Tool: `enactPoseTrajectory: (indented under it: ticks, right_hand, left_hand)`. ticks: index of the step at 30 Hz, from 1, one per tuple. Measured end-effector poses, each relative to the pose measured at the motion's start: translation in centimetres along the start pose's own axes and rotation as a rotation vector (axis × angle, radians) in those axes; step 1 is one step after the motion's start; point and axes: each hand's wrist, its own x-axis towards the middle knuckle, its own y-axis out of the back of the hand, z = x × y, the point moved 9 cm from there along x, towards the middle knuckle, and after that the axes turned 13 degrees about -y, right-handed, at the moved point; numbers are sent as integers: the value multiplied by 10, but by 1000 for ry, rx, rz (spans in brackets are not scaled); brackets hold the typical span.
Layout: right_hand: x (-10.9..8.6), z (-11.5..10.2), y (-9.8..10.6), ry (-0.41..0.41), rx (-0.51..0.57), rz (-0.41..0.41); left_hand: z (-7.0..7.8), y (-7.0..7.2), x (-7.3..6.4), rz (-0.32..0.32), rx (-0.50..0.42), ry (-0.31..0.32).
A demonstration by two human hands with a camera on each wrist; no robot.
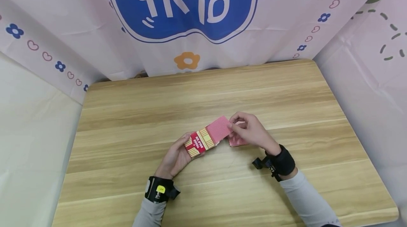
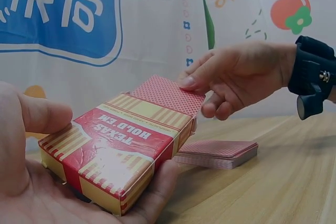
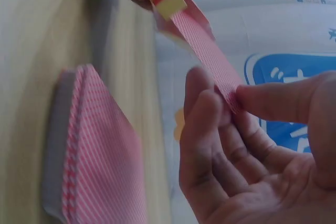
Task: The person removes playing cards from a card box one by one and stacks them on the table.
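Note:
My left hand (image 1: 176,157) holds a red and cream card box (image 1: 199,143) marked TEXAS HOLD'EM, thumb on one side and fingers along the other. From the box's far end sticks out a red-patterned playing card (image 1: 219,128). Thumb and fingers of my right hand (image 1: 251,131) pinch the outer end of that card; in the right wrist view the card (image 3: 210,56) runs from the box mouth to the fingertips. Beneath the right hand a stack of playing cards (image 2: 218,153) lies on the table, back pattern up, partly hidden by the hand in the head view.
The wooden table (image 1: 143,114) has rounded corners. A white cloth (image 1: 270,36) with a blue emblem, flowers and hearts hangs behind it. Black straps with small cameras circle both wrists, one a right wristband (image 1: 283,161).

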Motion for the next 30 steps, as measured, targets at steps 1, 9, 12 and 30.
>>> enactPoseTrajectory:
  ticks: [1,9,12,30]
  right_hand:
    - [0,-1,2,0,1,0]
    - [-3,-6,18,45,8,24]
    - [-4,-7,26,55,33,35]
    - [7,17,61,-29,94,91]
  left_hand:
    - [0,0,0,3,-1,-1]
    - [0,-1,0,11,-20,-5]
    - [-1,0,-1,22,-28,-1]
    - [-1,0,-1,19,-19,-4]
